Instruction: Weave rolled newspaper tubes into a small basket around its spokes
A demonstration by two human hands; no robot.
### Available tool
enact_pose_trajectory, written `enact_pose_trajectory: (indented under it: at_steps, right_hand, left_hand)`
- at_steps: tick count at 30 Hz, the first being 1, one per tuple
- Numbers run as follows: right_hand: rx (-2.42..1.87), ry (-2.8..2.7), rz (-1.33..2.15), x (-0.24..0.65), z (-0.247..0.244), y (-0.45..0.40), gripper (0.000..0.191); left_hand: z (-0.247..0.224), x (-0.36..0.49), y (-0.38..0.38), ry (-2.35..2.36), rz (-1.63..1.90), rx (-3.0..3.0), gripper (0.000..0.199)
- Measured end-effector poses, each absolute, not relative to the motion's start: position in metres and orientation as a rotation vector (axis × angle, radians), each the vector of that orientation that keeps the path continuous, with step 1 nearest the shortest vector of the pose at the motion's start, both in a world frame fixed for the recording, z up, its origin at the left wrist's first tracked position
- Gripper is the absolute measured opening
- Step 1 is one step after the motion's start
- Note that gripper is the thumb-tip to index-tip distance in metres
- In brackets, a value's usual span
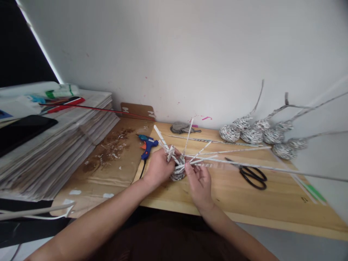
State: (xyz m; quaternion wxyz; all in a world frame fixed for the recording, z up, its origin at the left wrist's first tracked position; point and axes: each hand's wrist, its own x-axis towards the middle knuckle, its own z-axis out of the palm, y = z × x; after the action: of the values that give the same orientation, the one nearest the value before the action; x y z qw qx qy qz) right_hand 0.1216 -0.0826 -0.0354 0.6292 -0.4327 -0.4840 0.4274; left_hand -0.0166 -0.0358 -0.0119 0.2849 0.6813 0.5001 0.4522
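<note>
Between my hands is a small woven piece (pixel 177 176) of rolled newsprint, its paper strips fanning out above and to the right. My left hand (pixel 160 167) is closed around its left side, beside a few upright strips. With thumb and fingers, my right hand (pixel 199 179) pinches a strip at the piece's right side. One long paper strip (pixel 244 164) runs from there to the right edge of the view. The lower part of the piece is partly hidden by my left hand.
A blue glue gun (pixel 148 145) lies left of my hands, on the wooden table (pixel 228 203). Black scissors (pixel 253 176) lie to the right. Several woven gourd shapes (pixel 251 135) stand by the wall. Stacked newspapers (pixel 70 145) and stained cardboard (pixel 114 172) are at left.
</note>
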Motion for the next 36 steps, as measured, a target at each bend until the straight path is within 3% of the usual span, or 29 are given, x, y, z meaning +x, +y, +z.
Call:
enact_pose_trajectory:
  at_steps: [7,19,24,32,36]
  right_hand:
    - [-1.066,-1.384,0.645,0.128,-0.039,-0.085,0.011]
    - [-1.249,-1.712,0.238,0.137,-0.031,-0.085,0.057]
    - [-1.296,-1.883,0.120,0.139,-0.026,-0.086,0.024]
    - [-1.436,-1.933,0.231,0.147,-0.015,-0.084,0.026]
    - [-1.462,-1.987,0.026,0.156,-0.002,-0.073,0.024]
  left_hand:
    - [-0.007,-0.017,-0.036,1.370,1.168,1.862,0.025]
    - [-0.005,-0.018,-0.035,1.328,1.116,1.930,0.026]
    - [-0.004,-0.018,-0.036,1.375,1.088,1.940,0.028]
    - [-0.009,-0.018,-0.036,1.352,1.146,1.926,0.027]
    - [-0.009,-0.017,-0.037,1.362,1.137,1.918,0.028]
